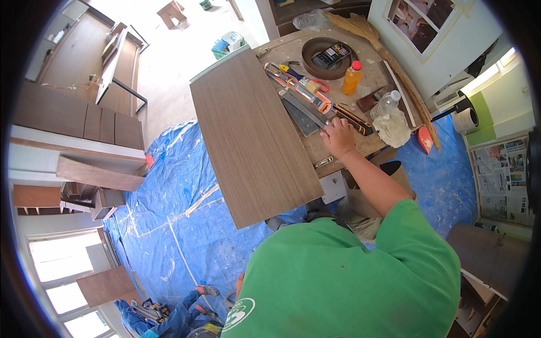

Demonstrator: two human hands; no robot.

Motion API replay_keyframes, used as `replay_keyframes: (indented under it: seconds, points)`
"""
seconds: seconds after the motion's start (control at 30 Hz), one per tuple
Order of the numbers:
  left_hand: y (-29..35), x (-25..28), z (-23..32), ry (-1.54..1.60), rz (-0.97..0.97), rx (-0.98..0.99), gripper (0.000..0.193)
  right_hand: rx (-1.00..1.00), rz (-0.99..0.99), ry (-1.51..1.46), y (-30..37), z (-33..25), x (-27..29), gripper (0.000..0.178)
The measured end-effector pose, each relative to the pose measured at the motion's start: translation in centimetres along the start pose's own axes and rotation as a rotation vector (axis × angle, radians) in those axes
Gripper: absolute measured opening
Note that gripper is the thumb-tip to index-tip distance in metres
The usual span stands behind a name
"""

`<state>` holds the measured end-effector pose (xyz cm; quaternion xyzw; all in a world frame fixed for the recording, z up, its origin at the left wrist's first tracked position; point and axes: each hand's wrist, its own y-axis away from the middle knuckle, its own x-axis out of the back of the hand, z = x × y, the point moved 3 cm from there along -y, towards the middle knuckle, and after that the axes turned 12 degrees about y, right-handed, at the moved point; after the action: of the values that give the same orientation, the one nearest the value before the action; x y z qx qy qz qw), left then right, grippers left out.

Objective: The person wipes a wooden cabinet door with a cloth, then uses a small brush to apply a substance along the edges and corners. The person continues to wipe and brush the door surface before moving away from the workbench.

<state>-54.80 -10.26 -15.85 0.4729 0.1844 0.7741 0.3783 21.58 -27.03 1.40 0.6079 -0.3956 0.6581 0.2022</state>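
Your right hand point(338, 138) is over the near edge of the table point(316, 147), palm down, fingers partly bent and close together at the lower end of a long flat grey tool point(303, 107). Whether your fingers have closed on it or just touch it, you cannot tell from this view. Your left hand is out of sight behind your body, so its state cannot be told.

The flat tool lies on the table just right of the wood panel point(256, 135). Its long axis slants from upper left to lower right, the far end pointing away from you and to the left, the near end reaching your fingertips. A dark grey flat block point(306, 125) sits just beside it on the panel side. To its right, an orange-and-black cutter point(353, 119) slants much the same way, near your fingers.

The panel's long axis also runs from upper left to lower right, a pale strip edging its far end; its near end points toward you and overhangs the blue sheet point(169, 225). Farther right stand an orange bottle point(351, 80) and a clear bottle point(386, 104), with a crumpled whitish cloth point(393, 129) close by.
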Motion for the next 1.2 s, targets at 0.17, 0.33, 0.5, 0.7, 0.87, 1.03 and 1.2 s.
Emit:
replay_keyframes:
  seconds: [0.17, 0.33, 0.5, 0.7, 0.87, 1.03, 1.2]
  points:
    - [-0.6, -0.2, -0.4, 0.057, 0.022, 0.062, 0.049, 0.018, -0.025, 0.072, -0.2, -0.4, 0.2, 0.014]
    - [-1.4, -0.3, -1.2, 0.126, 0.072, 0.077, 0.049, 0.073, -0.003, 0.131, -1.3, -0.9, -1.1, 0.011]
    - [-2.3, -0.3, -1.0, 0.264, 0.020, 0.149, 0.049, -0.004, 0.063, 0.009, -1.2, 1.2, -0.2, 0.011]
    - [0.7, 0.4, 2.1, 0.333, 0.170, 0.057, 0.038, -0.043, 0.251, -0.473, 1.6, -0.3, 5.8, 0.009]
    - [-1.4, 7.1, 16.6, 0.243, 0.415, -0.200, 0.036, -0.354, -0.251, -0.843, 7.0, -0.2, 5.9, 0.025]
    - [-5.2, 12.1, 34.5, 0.159, 0.461, -0.506, 0.025, -0.359, -0.381, -0.779, 12.0, -2.4, 6.5, 0.034]
    - [-12.7, 11.9, 45.2, 0.044, 0.412, -0.974, 0.031, -0.479, -0.313, -0.806, 17.2, -4.8, 4.5, 0.043]
